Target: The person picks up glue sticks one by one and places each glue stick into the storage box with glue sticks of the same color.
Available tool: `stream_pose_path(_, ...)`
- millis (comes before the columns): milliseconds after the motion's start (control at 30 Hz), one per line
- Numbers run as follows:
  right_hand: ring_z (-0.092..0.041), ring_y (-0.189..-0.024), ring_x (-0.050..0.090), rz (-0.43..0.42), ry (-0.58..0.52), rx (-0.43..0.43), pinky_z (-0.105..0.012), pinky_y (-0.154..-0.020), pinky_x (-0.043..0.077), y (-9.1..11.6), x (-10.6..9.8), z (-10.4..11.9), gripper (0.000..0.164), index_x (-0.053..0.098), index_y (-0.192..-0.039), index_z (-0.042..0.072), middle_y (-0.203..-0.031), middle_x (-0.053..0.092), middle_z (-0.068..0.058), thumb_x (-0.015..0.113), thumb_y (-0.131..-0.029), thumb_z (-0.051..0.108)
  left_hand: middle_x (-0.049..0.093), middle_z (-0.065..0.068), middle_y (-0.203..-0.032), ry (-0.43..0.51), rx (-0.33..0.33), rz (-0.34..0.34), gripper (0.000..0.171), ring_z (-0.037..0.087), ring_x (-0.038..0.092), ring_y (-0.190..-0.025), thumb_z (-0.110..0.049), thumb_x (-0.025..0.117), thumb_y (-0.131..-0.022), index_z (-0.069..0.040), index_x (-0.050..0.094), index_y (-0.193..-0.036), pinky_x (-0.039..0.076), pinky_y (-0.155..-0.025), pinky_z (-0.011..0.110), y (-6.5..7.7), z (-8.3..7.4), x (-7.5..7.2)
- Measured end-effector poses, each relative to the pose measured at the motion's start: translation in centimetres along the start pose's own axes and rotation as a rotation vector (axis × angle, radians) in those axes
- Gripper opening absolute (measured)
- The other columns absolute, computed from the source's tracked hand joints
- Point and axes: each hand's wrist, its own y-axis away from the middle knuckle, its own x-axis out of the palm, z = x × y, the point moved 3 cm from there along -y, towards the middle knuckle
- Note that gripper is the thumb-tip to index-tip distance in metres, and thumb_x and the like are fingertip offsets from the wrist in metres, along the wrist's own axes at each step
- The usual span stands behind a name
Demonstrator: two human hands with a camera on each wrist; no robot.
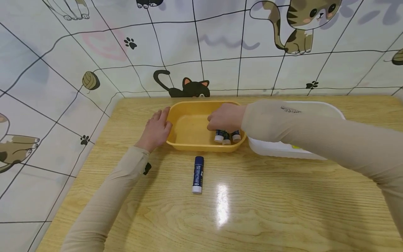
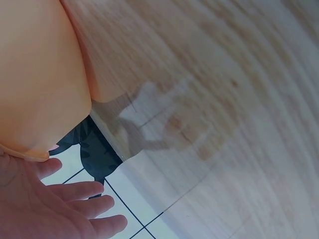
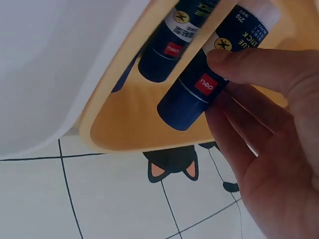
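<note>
A yellow plastic basket (image 1: 189, 144) stands near the back edge of the wooden table. My left hand (image 1: 155, 129) rests against its left end; in the left wrist view the fingers (image 2: 89, 206) are extended beside the rim. Inside the basket's right end, my right hand (image 3: 269, 114) pinches a blue glue stick (image 3: 192, 94) with a white end between thumb and fingers. Another glue stick (image 3: 164, 55) lies alongside it in the basket, and part of a further blue one shows by the wall. Outside, one glue stick (image 1: 197, 175) lies on the table in front of the basket.
A white basket (image 1: 267, 149) stands right beside the yellow one, partly hidden under my right sleeve. Something yellow shows at its front. Behind the table is a white wall covering (image 1: 220, 77) printed with cats and grid lines. A small dark object (image 1: 147, 168) shows by my left cuff.
</note>
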Motion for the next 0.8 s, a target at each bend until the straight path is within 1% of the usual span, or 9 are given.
stream_pose_path(133,-0.016,-0.068,0.044,0.013,0.081,-0.025,-0.030,-0.056,0.042,-1.0,0.6,0.4,0.014,0.068,-0.090,0.014,-0.081,0.056,-0.002,0.064,-0.090,0.000,0.020,0.028,-0.152,-0.006,0.001,0.004,0.058,0.043,0.015,-0.140,-0.021,0.029,-0.099,-0.007,0.017,-0.154,0.011,-0.109,0.059,-0.1,0.0,0.1)
stream_pose_path(267,-0.016,-0.072,0.052,0.027,0.164,-0.039,-0.031,-0.062,0.048,-1.8,1.2,0.9,0.017,0.071,-0.088,0.016,-0.085,0.062,-0.002,0.062,-0.092,0.002,0.021,0.028,-0.152,-0.008,-0.003,0.005,0.058,0.043,0.015,-0.141,-0.021,0.029,-0.099,-0.008,0.017,-0.154,0.011,-0.109,0.059,-0.1,0.0,0.1)
stream_pose_path(367,-0.016,-0.073,0.056,0.036,0.211,-0.049,-0.033,-0.065,0.050,-2.4,1.6,1.3,0.019,0.073,-0.087,0.017,-0.087,0.065,-0.002,0.060,-0.093,0.004,0.021,0.028,-0.152,-0.008,-0.003,0.006,0.058,0.043,0.015,-0.140,-0.021,0.029,-0.099,-0.007,0.017,-0.154,0.012,-0.109,0.059,0.0,-0.1,0.1)
stream_pose_path(467,-0.015,-0.069,0.054,0.046,0.235,-0.055,-0.033,-0.065,0.050,-2.8,1.9,1.4,0.018,0.072,-0.087,0.016,-0.085,0.065,-0.002,0.060,-0.093,0.005,0.021,0.029,-0.152,-0.009,-0.002,0.006,0.058,0.044,0.016,-0.140,-0.021,0.029,-0.099,-0.007,0.017,-0.154,0.012,-0.109,0.060,-0.1,-0.1,0.1)
stream_pose_path(600,-0.014,-0.062,0.047,0.061,0.252,-0.053,-0.030,-0.063,0.049,-3.1,1.9,1.5,0.016,0.071,-0.086,0.014,-0.079,0.064,-0.003,0.060,-0.094,0.005,0.021,0.028,-0.152,-0.010,-0.003,0.002,0.058,0.044,0.016,-0.140,-0.021,0.028,-0.099,-0.007,0.017,-0.154,0.012,-0.109,0.060,-0.2,0.0,0.1)
stream_pose_path(667,-0.014,-0.061,0.046,0.050,0.261,-0.053,-0.030,-0.062,0.048,-3.1,1.8,1.5,0.016,0.070,-0.085,0.013,-0.077,0.064,-0.003,0.060,-0.093,0.005,0.020,0.029,-0.152,-0.009,-0.002,0.001,0.058,0.044,0.015,-0.140,-0.021,0.028,-0.098,-0.007,0.017,-0.154,0.012,-0.109,0.060,-0.2,0.0,0.1)
stream_pose_path(800,-0.014,-0.061,0.050,-0.009,0.253,-0.050,-0.031,-0.061,0.049,-2.8,1.3,1.5,0.013,0.071,-0.084,0.013,-0.077,0.065,-0.003,0.064,-0.091,0.005,0.021,0.029,-0.152,-0.007,0.004,-0.003,0.058,0.044,0.016,-0.140,-0.021,0.029,-0.098,-0.007,0.018,-0.154,0.012,-0.109,0.060,-0.3,0.1,0.1)
